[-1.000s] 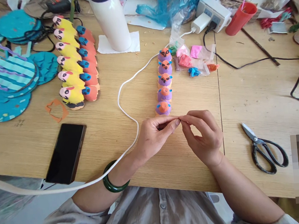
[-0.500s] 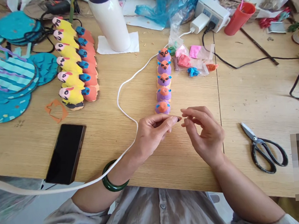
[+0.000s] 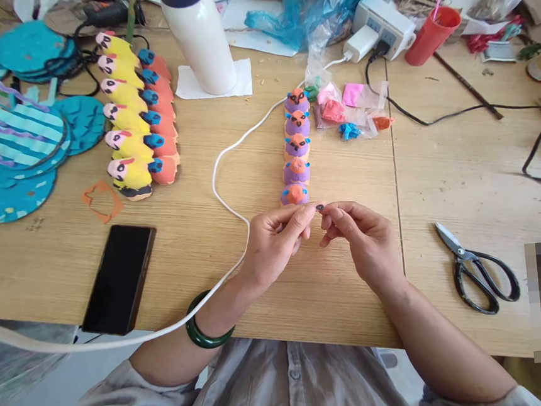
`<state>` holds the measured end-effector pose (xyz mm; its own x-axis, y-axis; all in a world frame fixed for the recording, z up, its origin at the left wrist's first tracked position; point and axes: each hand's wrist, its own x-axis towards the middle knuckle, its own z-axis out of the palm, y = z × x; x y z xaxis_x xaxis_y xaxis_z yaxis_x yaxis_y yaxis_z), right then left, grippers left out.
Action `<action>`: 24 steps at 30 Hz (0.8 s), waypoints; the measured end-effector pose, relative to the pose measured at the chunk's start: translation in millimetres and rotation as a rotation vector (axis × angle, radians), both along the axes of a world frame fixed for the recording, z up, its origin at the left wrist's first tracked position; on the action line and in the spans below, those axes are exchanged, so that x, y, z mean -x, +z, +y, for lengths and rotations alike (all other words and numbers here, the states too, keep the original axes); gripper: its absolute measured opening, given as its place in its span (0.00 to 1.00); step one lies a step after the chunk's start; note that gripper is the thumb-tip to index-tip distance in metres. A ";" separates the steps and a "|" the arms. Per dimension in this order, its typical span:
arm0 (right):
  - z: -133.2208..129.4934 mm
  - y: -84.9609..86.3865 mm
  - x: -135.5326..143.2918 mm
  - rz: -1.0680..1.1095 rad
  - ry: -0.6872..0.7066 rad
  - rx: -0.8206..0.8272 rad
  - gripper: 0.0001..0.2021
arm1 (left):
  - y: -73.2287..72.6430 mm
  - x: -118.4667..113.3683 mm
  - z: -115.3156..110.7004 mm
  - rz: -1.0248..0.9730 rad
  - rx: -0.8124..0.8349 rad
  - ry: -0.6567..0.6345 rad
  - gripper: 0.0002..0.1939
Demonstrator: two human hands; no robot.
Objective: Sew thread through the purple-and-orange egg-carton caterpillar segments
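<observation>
Between my fingertips is a small dark piece of clay (image 3: 319, 208). My left hand (image 3: 278, 240) pinches it from one side, thumb against the fingers. From the other side my right hand (image 3: 363, 233) closes thumb and forefinger at its edge, the other fingers curled. Just beyond my hands runs a row of purple figures (image 3: 298, 172) with orange heads and blue ears. The three farther ones carry dark face markings; the two nearest show plain orange, partly blocked by my fingers.
Bags of coloured clay (image 3: 333, 110) lie right of the row. Scissors (image 3: 477, 267) rest at right, a phone (image 3: 119, 279) at left. A white cable (image 3: 214, 176) crosses over my left wrist. Yellow figures (image 3: 125, 111), a white bottle (image 3: 202, 44) and a red cup (image 3: 433, 36) stand farther back.
My right hand has moved left and its thumb and forefinger have closed at the dark piece, which now shows between both hands. My left hand has barely moved.
</observation>
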<state>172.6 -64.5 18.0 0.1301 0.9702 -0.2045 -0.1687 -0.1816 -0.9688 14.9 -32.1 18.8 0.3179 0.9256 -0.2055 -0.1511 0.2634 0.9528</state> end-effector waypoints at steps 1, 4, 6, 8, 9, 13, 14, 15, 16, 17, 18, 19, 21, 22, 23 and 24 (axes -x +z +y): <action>0.4 -0.7 -0.2 0.033 0.002 0.010 0.09 | -0.4 0.4 -0.7 0.047 -0.069 0.005 0.18; 1.9 -2.5 -0.4 0.138 0.013 0.033 0.11 | -0.1 0.7 -1.8 0.191 -0.317 0.026 0.12; 2.8 -2.9 -0.4 0.193 0.017 0.049 0.11 | 0.1 0.5 -1.9 0.266 -0.487 0.040 0.11; 3.3 -2.7 -0.1 0.230 0.016 0.066 0.11 | -0.4 0.3 -1.9 0.316 -0.612 0.044 0.12; 3.4 -2.4 0.0 0.240 0.012 0.071 0.11 | -0.8 0.3 -1.9 0.330 -0.648 0.040 0.12; 3.4 -1.6 0.4 0.238 -0.012 0.067 0.11 | -2.3 0.3 -2.2 0.359 -0.689 0.031 0.12; 3.4 -1.7 0.5 0.233 -0.016 0.061 0.11 | -2.5 0.3 -2.2 0.364 -0.687 0.029 0.12; 3.4 -1.9 0.5 0.226 -0.019 0.054 0.10 | -2.7 0.3 -2.3 0.369 -0.683 0.030 0.12; 3.4 -2.2 0.5 0.216 -0.023 0.046 0.10 | -2.9 0.2 -2.3 0.377 -0.681 0.031 0.12; 3.3 -2.5 0.5 0.203 -0.028 0.037 0.10 | -3.2 0.1 -2.4 0.387 -0.681 0.032 0.12; 3.2 -2.9 0.4 0.186 -0.034 0.027 0.09 | -3.5 -0.1 -2.5 0.399 -0.685 0.034 0.12; 3.1 -3.4 0.3 0.167 -0.042 0.016 0.09 | -4.0 -0.2 -2.5 0.411 -0.692 0.037 0.12; 2.9 -4.6 -0.2 0.120 -0.055 0.006 0.09 | -5.1 -0.6 -2.5 0.432 -0.713 0.045 0.12; 2.9 -5.4 -0.5 0.096 -0.059 0.005 0.09 | -5.8 -0.8 -2.3 0.441 -0.724 0.048 0.12; 2.9 -6.4 -0.9 0.075 -0.062 0.007 0.09 | -6.5 -0.9 -2.1 0.450 -0.734 0.053 0.12; 3.1 -7.6 -1.3 0.058 -0.064 0.009 0.09 | -7.1 -1.0 -1.7 0.461 -0.743 0.055 0.12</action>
<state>174.0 -61.4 10.4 0.1797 0.9583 -0.2223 -0.2366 -0.1772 -0.9553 15.9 -33.8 11.6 0.3028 0.8825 0.3600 0.2969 -0.4462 0.8442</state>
